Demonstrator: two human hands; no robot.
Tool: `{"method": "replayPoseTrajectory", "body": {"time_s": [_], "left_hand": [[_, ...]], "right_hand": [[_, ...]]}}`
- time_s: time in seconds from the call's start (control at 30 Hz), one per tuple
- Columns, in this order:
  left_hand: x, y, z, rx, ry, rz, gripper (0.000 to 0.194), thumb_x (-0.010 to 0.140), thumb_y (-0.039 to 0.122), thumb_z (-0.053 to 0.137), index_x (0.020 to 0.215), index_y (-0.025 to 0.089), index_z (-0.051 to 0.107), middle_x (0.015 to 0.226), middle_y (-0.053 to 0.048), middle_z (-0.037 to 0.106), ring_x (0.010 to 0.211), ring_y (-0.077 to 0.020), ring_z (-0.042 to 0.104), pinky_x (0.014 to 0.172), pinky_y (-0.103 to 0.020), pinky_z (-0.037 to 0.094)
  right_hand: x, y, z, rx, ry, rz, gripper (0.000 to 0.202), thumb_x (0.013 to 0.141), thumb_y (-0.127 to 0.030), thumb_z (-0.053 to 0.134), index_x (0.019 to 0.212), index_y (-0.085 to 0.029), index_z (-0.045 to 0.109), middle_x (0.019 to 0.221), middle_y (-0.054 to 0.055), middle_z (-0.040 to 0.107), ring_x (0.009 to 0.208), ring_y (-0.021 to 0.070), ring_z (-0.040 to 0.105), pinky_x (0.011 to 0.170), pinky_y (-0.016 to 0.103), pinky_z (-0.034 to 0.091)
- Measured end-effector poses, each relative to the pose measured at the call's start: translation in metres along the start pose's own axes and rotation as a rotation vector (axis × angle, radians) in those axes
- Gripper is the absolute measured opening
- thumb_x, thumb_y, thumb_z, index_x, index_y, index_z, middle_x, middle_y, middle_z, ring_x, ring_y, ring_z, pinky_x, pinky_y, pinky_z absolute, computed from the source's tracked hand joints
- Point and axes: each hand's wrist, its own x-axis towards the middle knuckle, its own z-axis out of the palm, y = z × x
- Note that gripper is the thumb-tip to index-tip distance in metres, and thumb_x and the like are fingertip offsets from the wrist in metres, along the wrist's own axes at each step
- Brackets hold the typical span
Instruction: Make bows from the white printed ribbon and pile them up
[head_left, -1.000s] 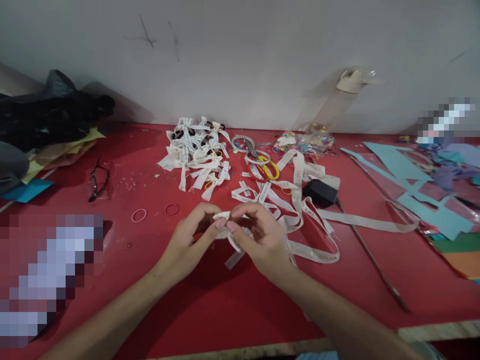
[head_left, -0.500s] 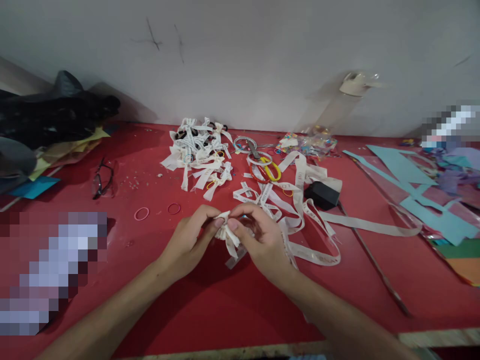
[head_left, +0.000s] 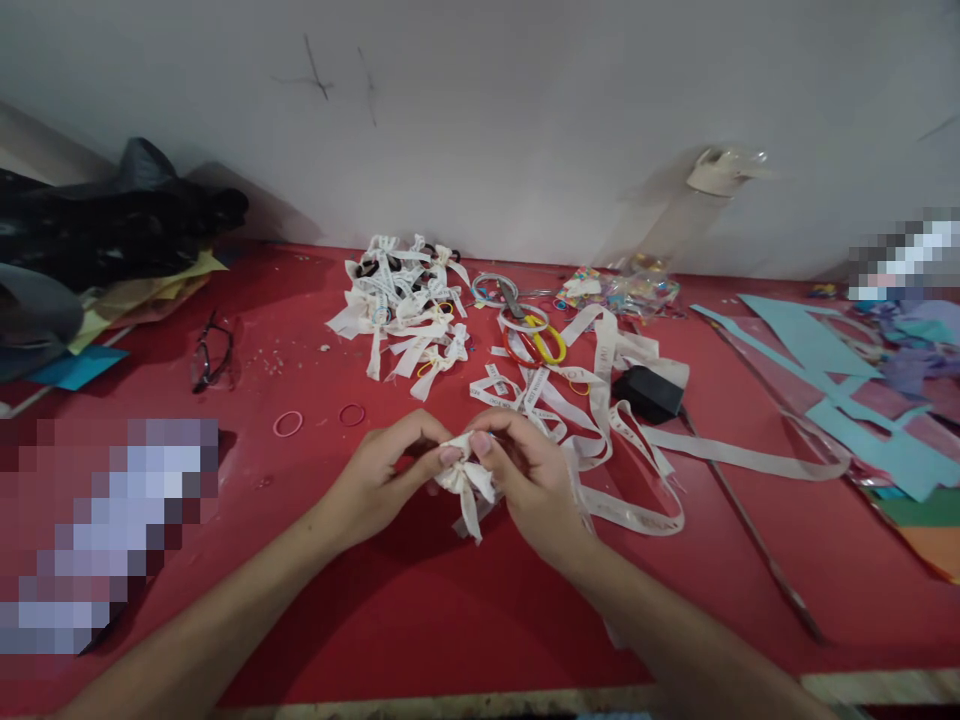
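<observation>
Between my two hands, above the red table (head_left: 360, 620), is a knotted white ribbon bow (head_left: 466, 478) with loose tails hanging down. My left hand (head_left: 386, 480) pinches its left side between thumb and fingers. On the other side my right hand (head_left: 529, 480) is closed on it, thumb pressed to the front. Whatever lies behind the knot is hidden by the fingers. Past my hands sits a pile of similar white bows (head_left: 405, 300), some on dark or coloured elastics. Long printed white ribbon (head_left: 600, 420) winds over the table just right of my right hand.
Scissors with red and yellow handles (head_left: 551, 342) lie behind the ribbon. A black block (head_left: 646, 392) and a thin rod (head_left: 757, 545) are to the right, near blue paper scraps (head_left: 810, 340). Leftward are a pink elastic (head_left: 288, 424), eyeglasses (head_left: 211, 352) and a black plastic bag (head_left: 112, 225).
Both thumbs have shifted on the bow, and more of its knot and tails now shows between my hands. The view has moved slightly.
</observation>
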Motion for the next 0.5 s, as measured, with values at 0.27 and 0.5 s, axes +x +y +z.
{"method": "replayPoseTrajectory", "body": {"time_s": [0.27,0.5], "left_hand": [[0.0019,-0.001,-0.0012,-0.127,-0.022,-0.051,0.018,0.089,0.032,0.057,0.081,0.017,0.058,0.069,0.002,0.058,0.061,-0.0078,0.054,0.057,-0.018,0.044],[0.0009,-0.001,-0.0013,-0.323,-0.072,-0.134,0.023,0.087,0.036,0.06,0.079,0.015,0.056,0.071,0.002,0.059,0.064,-0.008,0.054,0.06,-0.019,0.044]], "right_hand": [[-0.0006,0.0009,0.0,0.1,-0.035,0.084,0.014,0.085,-0.034,0.064,0.085,-0.022,0.058,0.078,-0.001,0.057,0.063,0.0097,0.053,0.055,0.021,0.044],[0.0048,0.0032,-0.0009,0.11,-0.059,-0.086,0.006,0.089,-0.025,0.06,0.084,-0.024,0.064,0.079,-0.001,0.059,0.071,0.0097,0.054,0.063,0.021,0.045]]}}
